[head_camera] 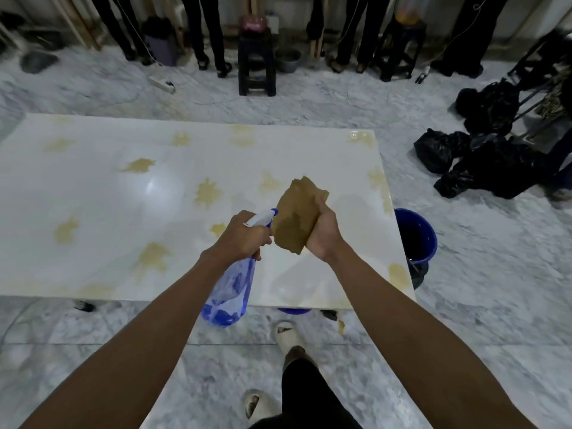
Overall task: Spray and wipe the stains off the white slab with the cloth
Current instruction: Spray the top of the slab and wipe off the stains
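Stains [208, 193] dot the white slab [102, 199] from the far edge to the near one, yellowish blotches well apart from each other, so most of the cleaning looks undone. Both hands are raised above the slab's near right part. The left hand [243, 235] is wrapped around the neck of the spray bottle [227, 292], fingers closed at the trigger; the nozzle points toward the cloth [297, 216], almost touching it. The right hand [323, 233] grips the brown cloth, fingers closed on its right edge, and the cloth stands up off the slab, touching nothing below.

Main risk, as I judge it: a squeeze now wets the cloth rather than any stain, since the nozzle faces it so closely. That may be intended, but the dried blotches farther out likely need direct spray to loosen. The cloth already looks brown all over, so a soaked, dirty cloth could smear the yellow across clean white instead of lifting it. The bottle hangs tilted with little liquid showing low in it; tipped further, the tube could draw air. A blue bucket [416, 236] sits just beside the slab's right edge, near enough for a wide wiping sweep to knock it. The far stains also call for a long reach.
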### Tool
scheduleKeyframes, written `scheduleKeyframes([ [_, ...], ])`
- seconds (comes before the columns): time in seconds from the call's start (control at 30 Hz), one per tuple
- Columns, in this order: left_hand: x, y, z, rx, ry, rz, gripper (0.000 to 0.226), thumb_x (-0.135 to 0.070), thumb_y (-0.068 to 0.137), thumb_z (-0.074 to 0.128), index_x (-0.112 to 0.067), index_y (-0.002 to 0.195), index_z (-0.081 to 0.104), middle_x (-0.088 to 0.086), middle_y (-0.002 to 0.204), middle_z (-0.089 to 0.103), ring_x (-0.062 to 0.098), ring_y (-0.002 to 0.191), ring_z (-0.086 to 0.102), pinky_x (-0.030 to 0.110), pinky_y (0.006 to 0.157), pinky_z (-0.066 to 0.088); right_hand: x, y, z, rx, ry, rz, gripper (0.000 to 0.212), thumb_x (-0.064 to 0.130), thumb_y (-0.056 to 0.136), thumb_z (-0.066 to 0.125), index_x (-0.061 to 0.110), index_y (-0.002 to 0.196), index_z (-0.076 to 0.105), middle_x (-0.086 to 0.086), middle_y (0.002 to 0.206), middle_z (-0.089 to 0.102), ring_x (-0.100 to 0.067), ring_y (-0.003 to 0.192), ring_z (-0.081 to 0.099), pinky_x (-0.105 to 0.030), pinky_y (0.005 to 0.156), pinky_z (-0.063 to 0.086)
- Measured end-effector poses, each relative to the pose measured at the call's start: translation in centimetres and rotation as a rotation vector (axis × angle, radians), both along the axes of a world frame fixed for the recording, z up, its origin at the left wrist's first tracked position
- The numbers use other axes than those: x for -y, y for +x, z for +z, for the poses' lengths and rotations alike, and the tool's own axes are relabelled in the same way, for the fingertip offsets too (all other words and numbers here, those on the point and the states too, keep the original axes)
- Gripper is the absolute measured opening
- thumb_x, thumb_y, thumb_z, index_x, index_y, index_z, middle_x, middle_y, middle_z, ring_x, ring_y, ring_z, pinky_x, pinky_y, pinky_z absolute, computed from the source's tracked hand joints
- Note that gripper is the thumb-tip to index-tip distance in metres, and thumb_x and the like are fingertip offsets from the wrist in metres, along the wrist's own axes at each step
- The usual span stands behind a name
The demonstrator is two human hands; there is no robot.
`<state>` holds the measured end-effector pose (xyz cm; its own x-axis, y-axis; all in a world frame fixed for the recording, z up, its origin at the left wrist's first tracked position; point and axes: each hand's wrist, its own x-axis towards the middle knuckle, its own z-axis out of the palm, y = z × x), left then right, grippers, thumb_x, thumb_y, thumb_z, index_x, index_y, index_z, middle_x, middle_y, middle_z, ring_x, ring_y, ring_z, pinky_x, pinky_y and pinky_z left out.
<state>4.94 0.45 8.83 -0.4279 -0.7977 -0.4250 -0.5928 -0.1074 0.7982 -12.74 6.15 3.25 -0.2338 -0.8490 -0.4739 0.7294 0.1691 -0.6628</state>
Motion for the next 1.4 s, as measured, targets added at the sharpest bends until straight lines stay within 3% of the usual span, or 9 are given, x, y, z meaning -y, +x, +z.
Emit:
scheduleKeyframes([
  [0.17, 3.5, 0.2, 0.5, 0.057, 0.006, 0.074, 0.027, -0.015, 0.091, 0.055, 0.002, 0.073, 0.064, 0.009, 0.049, 0.062, 0.02, 0.031, 0.054, 0.025, 0.044, 0.05, 4.4, 1.2, 0.6, 0.1, 0.006, 0.004, 0.061, 0.056, 0.103, 0.029, 0.013, 0.133, 0.06, -0.012, 0.136, 0.063, -0.03, 0.123, 0.06, -0.047, 0.11, 0.042],
  [0.33, 8.1, -0.7, 0.0, 0.122, 0.014, 0.095, 0.012, -0.008, 0.087, 0.058, -0.001, 0.089, 0.068, 0.026, 0.078, 0.07, 0.018, 0.039, 0.058, 0.021, 0.044, 0.049, 9.7, -0.1, 1.1, 0.111, 0.015, 0.014, 0.058, 0.054, 0.104, 0.03, 0.011, 0.122, 0.064, -0.011, 0.123, 0.07, -0.028, 0.116, 0.064, -0.045, 0.102, 0.048],
  [0.47, 12.3, -3.2, -0.7, 0.209, 0.085, 0.15, 0.029, -0.017, 0.096, 0.054, 0.0, 0.075, 0.065, 0.008, 0.041, 0.057, 0.013, 0.03, 0.051, 0.018, 0.043, 0.045, 13.8, -1.5, -0.1, 0.123, 0.072, 0.064, 0.06, 0.055, 0.103, 0.034, 0.008, 0.126, 0.063, -0.016, 0.128, 0.067, -0.032, 0.122, 0.061, -0.049, 0.109, 0.044],
  [0.57, 15.2, -4.7, -1.0, 0.091, 0.076, 0.156, 0.031, -0.025, 0.094, 0.052, 0.001, 0.081, 0.06, 0.024, 0.062, 0.062, 0.02, 0.035, 0.056, 0.024, 0.049, 0.05, 15.9, -3.3, -2.0, 0.071, 0.141, 0.164, 0.06, 0.056, 0.102, 0.038, 0.008, 0.129, 0.063, -0.013, 0.129, 0.067, -0.03, 0.12, 0.063, -0.047, 0.105, 0.048],
  [0.67, 18.1, -5.8, -1.2, 0.007, 0.087, 0.17, 0.042, -0.028, 0.091, 0.055, 0.013, 0.088, 0.063, 0.025, 0.075, 0.068, 0.026, 0.04, 0.057, 0.033, 0.055, 0.051, 18.4, -6.6, -3.7, -0.17, 0.195, 0.321, 0.059, 0.058, 0.099, 0.046, 0.009, 0.128, 0.063, -0.006, 0.119, 0.068, -0.026, 0.11, 0.065, -0.046, 0.105, 0.048],
  [0.8, 22.1, -7.3, -1.8, -0.015, 0.076, 0.164, 0.034, -0.019, 0.096, 0.057, 0.013, 0.087, 0.063, 0.017, 0.077, 0.071, 0.021, 0.035, 0.054, 0.03, 0.053, 0.048, 24.4, -12.7, -5.5, -1.157, 0.293, 0.42, 0.041, 0.053, 0.104, 0.034, 0.024, 0.119, 0.057, -0.002, 0.1, 0.063, -0.023, 0.091, 0.057, -0.039, 0.085, 0.043],
  [0.93, 24.4, -8.8, -3.4, -0.005, 0.046, 0.128, 0.03, -0.014, 0.097, 0.056, 0.011, 0.083, 0.063, 0.014, 0.075, 0.07, 0.021, 0.034, 0.053, 0.029, 0.05, 0.047, 30.9, -16.8, -8.5, -1.962, 0.544, 0.618, 0.063, 0.054, 0.102, 0.011, 0.019, 0.145, 0.042, -0.012, 0.139, 0.055, -0.033, 0.122, 0.056, -0.049, 0.1, 0.043],
  [1.1, 25.7, -9.6, -6.4, -0.03, 0.051, 0.106, 0.026, -0.011, 0.096, 0.056, 0.011, 0.085, 0.065, 0.011, 0.072, 0.071, 0.023, 0.039, 0.056, 0.039, 0.059, 0.054, 32.2, -15.6, -13.5, -1.753, 0.678, 0.821, 0.072, 0.056, 0.104, 0.02, 0.019, 0.158, -0.01, -0.009, 0.167, -0.01, -0.031, 0.153, -0.01, -0.057, 0.121, -0.008],
  [1.4, 21.3, -6.3, -6.9, -0.033, 0.086, 0.06, 0.026, -0.014, 0.095, 0.055, 0.009, 0.086, 0.065, 0.016, 0.078, 0.071, 0.017, 0.034, 0.052, 0.037, 0.058, 0.053, 22.5, -10.1, -17.4, -1.904, 0.531, 0.794, 0.059, 0.058, 0.102, 0.02, 0.044, 0.156, 0.002, -0.008, 0.168, -0.005, -0.035, 0.153, -0.005, -0.066, 0.117, -0.006],
])
